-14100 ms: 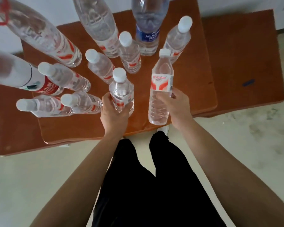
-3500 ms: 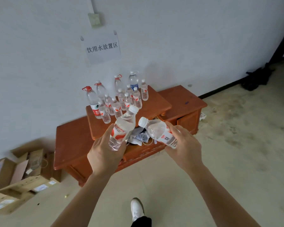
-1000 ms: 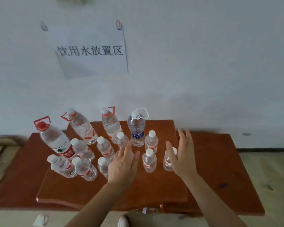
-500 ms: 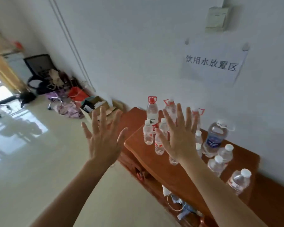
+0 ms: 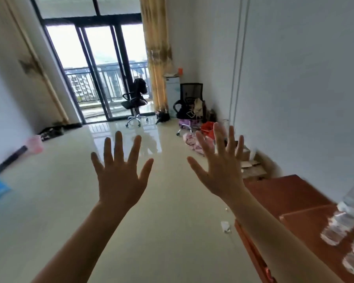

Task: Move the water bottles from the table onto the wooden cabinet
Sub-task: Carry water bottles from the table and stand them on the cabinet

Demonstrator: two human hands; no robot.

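Note:
My left hand (image 5: 121, 176) and my right hand (image 5: 221, 168) are raised in front of me, fingers spread wide, holding nothing. At the right edge the wooden cabinet (image 5: 284, 193) shows its red-brown top. A few clear water bottles (image 5: 343, 217) stand blurred on its raised part at the far right, partly cut off by the frame. Both hands are well apart from the bottles, out over the floor.
Glossy tiled floor (image 5: 90, 201) stretches ahead. An office chair (image 5: 135, 103) stands by the glass balcony doors (image 5: 98, 74). A second chair and piled clutter (image 5: 194, 119) with cardboard (image 5: 251, 166) line the right wall. A pink bucket (image 5: 34, 142) sits left.
The view has swung left, away from the cabinet and wall sign, toward the room and balcony doors. Both hands stay open and empty, now over the floor rather than the bottles.

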